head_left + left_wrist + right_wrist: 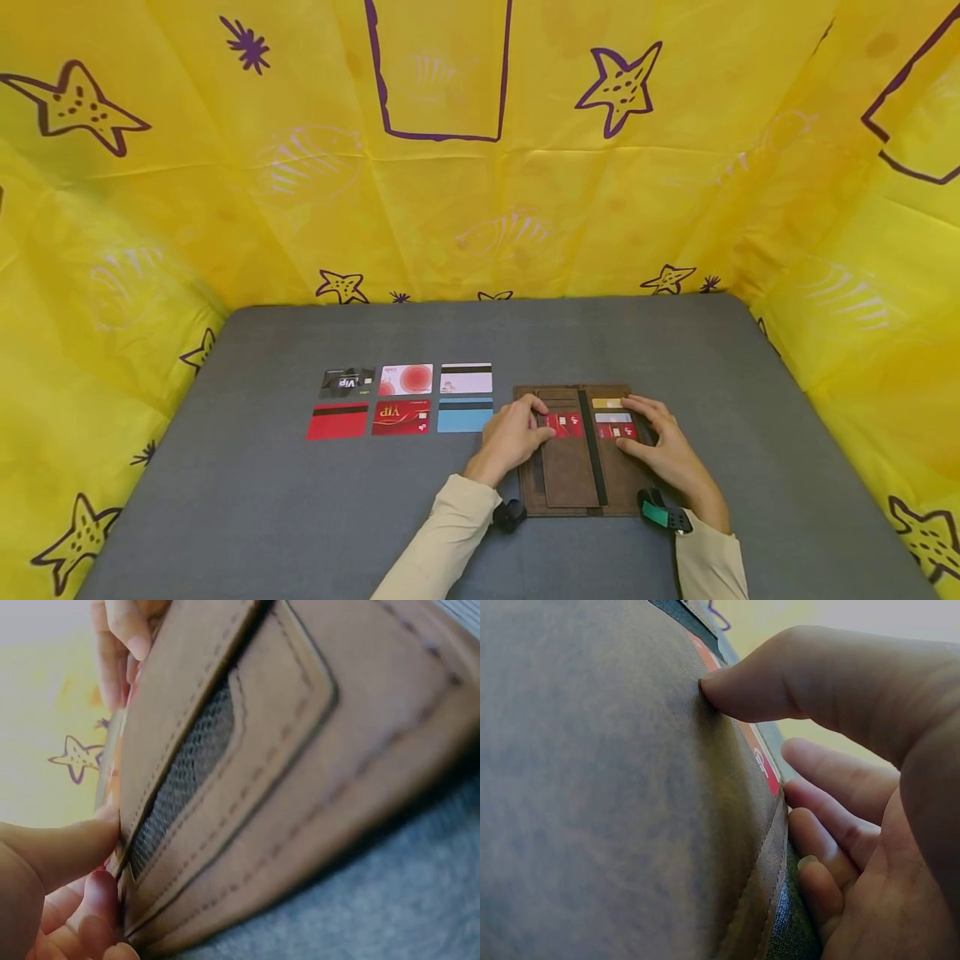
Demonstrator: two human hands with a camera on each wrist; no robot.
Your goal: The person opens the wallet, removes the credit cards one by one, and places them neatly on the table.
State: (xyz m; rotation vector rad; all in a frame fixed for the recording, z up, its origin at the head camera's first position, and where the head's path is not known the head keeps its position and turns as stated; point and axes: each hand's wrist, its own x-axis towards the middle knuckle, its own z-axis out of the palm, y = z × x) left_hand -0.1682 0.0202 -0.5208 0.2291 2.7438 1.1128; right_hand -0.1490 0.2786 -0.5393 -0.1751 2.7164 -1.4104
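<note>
A brown wallet [566,475] lies unfolded on the table with a black elastic band [592,458] down its middle. Its left side holds a red card [567,425]; its right side holds a gold card [606,403], a silver card [611,417] and another red card [609,432]. My left hand [510,437] pinches the wallet's left part beside the red card, fingers curled. Along the right side, my right hand [667,450] touches the wallet with its thumb by the lower red card and its fingers spread by the edge. The left wrist view shows a mesh window [191,776] in the leather.
Left of the wallet, loose cards lie in two rows: a black card [347,382], a pink-and-white card [407,379], a white striped card [467,381], a red striped card [337,421], a red VIP card [401,417] and a blue card [461,416]. Yellow cloth [450,200] surrounds the grey table [262,500].
</note>
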